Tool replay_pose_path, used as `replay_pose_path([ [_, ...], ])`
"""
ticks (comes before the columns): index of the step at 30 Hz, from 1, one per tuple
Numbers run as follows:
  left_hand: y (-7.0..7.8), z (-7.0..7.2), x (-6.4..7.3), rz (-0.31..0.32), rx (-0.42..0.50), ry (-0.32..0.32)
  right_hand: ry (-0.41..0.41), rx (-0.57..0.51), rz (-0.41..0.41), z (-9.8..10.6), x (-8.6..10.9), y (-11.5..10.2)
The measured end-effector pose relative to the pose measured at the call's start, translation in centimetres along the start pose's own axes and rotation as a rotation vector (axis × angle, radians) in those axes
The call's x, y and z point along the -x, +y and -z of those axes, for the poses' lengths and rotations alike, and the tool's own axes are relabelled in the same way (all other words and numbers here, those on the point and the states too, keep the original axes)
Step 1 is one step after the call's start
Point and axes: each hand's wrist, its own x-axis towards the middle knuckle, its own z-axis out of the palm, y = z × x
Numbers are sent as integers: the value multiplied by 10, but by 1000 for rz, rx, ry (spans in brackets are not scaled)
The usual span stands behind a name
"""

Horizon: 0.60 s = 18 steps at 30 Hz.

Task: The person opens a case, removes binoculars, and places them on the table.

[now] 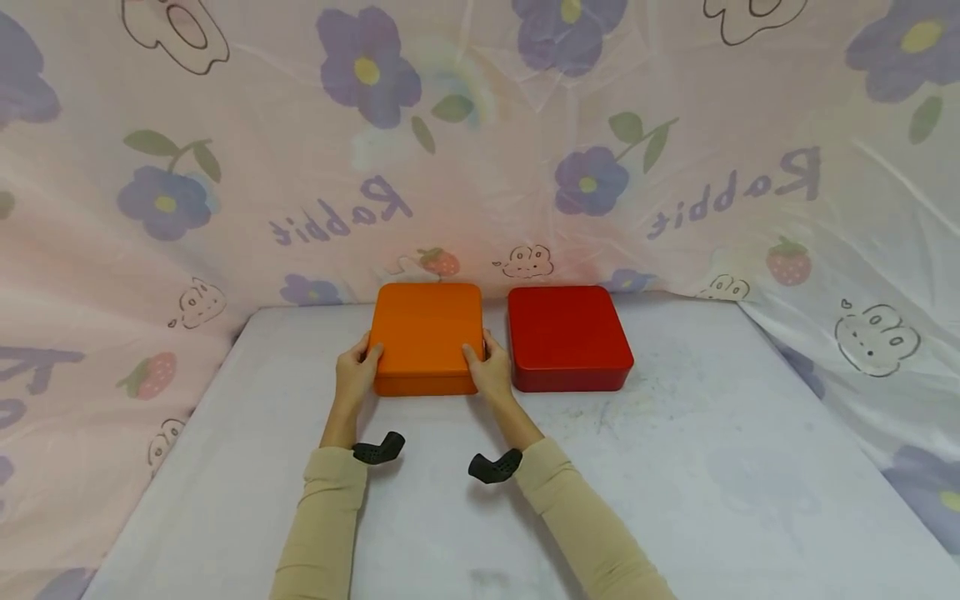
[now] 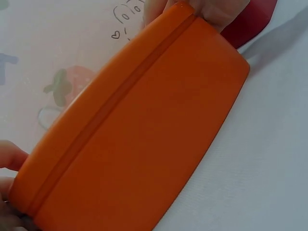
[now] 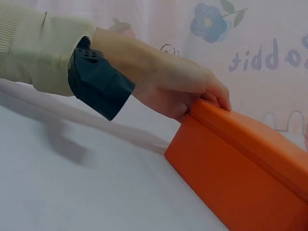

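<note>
Your left hand [image 1: 357,372] grips the left side of the orange box [image 1: 427,333], with the thumb on the top edge and the fingers along the side. Your right hand [image 1: 489,367] grips the opposite side in the same manner, its thumb also over the top edge. So both hands pinch this one box between them. The box is at the far part of the white table [image 1: 675,500], near the back cloth [image 1: 480,158]; whether its bottom touches the table, I cannot tell. A red box [image 1: 570,333] lies flat just to the right, and your right hand is in the narrow gap between the two boxes. Below your hands, a black device [image 1: 379,448] is at each wrist, beside the beige sleeves [image 1: 322,517]. The pale cloth carries purple flowers, strawberries and rabbits.
</note>
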Motion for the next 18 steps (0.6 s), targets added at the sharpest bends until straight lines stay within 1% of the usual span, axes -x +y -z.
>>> replay_pose_path([
  [11, 9, 5, 4, 0, 18, -71, 3, 23, 11, 2, 1, -9],
  [15, 13, 7, 5, -13, 22, -86, 13, 25, 26, 3, 3, -12],
  [18, 16, 9, 6, -23, 29, -86, 16, 33, 28, 5, 3, -16],
])
